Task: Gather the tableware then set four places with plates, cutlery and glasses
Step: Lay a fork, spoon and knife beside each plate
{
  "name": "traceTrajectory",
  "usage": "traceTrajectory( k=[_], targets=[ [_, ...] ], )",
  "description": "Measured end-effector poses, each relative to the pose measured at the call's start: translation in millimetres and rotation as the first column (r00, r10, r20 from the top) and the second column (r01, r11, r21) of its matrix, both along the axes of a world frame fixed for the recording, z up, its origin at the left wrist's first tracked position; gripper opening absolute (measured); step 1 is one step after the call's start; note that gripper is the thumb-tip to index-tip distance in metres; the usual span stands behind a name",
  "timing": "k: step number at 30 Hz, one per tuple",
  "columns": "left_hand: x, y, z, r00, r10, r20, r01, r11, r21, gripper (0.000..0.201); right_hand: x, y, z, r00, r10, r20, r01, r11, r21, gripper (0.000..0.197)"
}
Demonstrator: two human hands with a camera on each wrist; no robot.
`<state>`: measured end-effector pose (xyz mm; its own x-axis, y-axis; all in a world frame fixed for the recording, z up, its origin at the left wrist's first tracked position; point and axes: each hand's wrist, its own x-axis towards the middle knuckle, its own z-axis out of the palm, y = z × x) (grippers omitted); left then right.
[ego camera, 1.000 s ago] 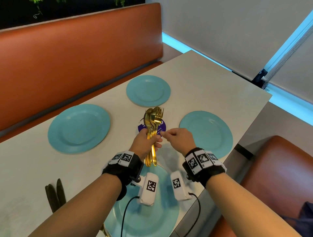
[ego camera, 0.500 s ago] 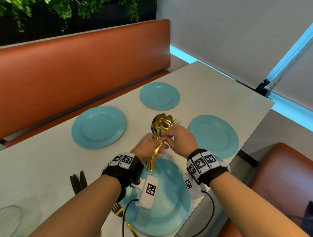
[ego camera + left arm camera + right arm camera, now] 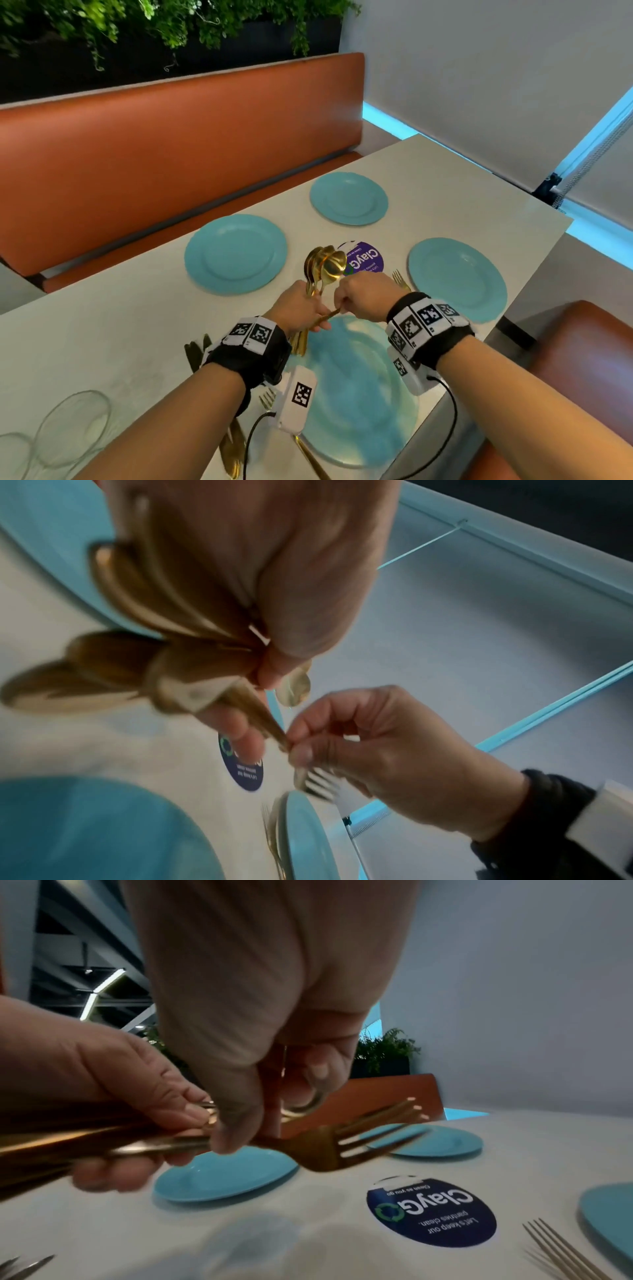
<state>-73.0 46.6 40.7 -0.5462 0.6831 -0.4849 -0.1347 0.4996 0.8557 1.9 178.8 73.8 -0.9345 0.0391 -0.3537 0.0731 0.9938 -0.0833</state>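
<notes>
My left hand (image 3: 299,308) grips a bundle of gold cutlery (image 3: 325,265) by the handles, spoon bowls pointing up. My right hand (image 3: 364,294) pinches one gold fork (image 3: 342,1146) at the bundle, above the near blue plate (image 3: 359,411). In the left wrist view the right hand (image 3: 394,750) holds that fork's (image 3: 316,780) neck. Three other blue plates lie on the table: left (image 3: 236,253), far (image 3: 348,198) and right (image 3: 457,279). Another gold fork (image 3: 399,279) lies left of the right plate. A fork (image 3: 267,399) and a gold handle (image 3: 310,457) lie beside the near plate.
Clear glasses (image 3: 73,428) stand at the near left of the table. Dark knives (image 3: 195,353) lie behind my left wrist. A purple round sticker (image 3: 364,262) marks the table's middle. Orange benches (image 3: 171,154) run along the far side and at the right.
My right hand has moved onto the bundle and now pinches a fork. Both hands came a little nearer, over the near plate. The view has tilted up.
</notes>
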Motion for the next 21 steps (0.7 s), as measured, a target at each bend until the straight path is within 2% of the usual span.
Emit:
traceTrajectory(
  k=[3, 6, 8, 12, 14, 18, 21],
  targets=[
    [-30.7, 4.8, -0.1, 0.979, 0.202, 0.021, -0.202, 0.979, 0.004, 0.022, -20.2, 23.4, -6.4, 0.990, -0.130, 0.063, 0.133, 0.990, -0.044, 0.020],
    [-66.8, 11.3, -5.7, 0.917, 0.390, -0.079, -0.391, 0.920, 0.007, 0.003, -50.4, 62.0, -16.2, 0.941, -0.330, 0.072, 0.337, 0.931, -0.138, 0.018],
    [-88.8, 16.6, -7.9, 0.887, 0.456, -0.071, -0.456, 0.890, 0.016, 0.003, -75.5, 86.5, -25.8, 0.886, -0.460, 0.060, 0.463, 0.870, -0.168, 0.018],
    [-126.3, 28.3, -8.5, 0.880, 0.474, -0.017, -0.474, 0.881, -0.001, 0.009, -133.0, 116.7, -59.5, 0.856, -0.509, 0.092, 0.515, 0.856, -0.049, 0.028],
    [-138.3, 32.6, -11.5, 0.892, 0.448, -0.064, -0.449, 0.894, -0.002, 0.007, -160.7, 122.0, -76.7, 0.830, -0.545, 0.115, 0.552, 0.833, -0.032, 0.031],
    [-152.9, 37.2, -18.6, 0.884, 0.457, -0.100, -0.459, 0.888, 0.011, 0.012, -203.2, 125.2, -98.6, 0.747, -0.657, 0.106, 0.663, 0.748, -0.033, 0.031],
    [-158.7, 37.8, -23.7, 0.881, 0.461, -0.111, -0.462, 0.887, 0.017, 0.013, -220.3, 120.5, -104.0, 0.738, -0.663, 0.126, 0.670, 0.742, -0.020, 0.021]
  ],
)
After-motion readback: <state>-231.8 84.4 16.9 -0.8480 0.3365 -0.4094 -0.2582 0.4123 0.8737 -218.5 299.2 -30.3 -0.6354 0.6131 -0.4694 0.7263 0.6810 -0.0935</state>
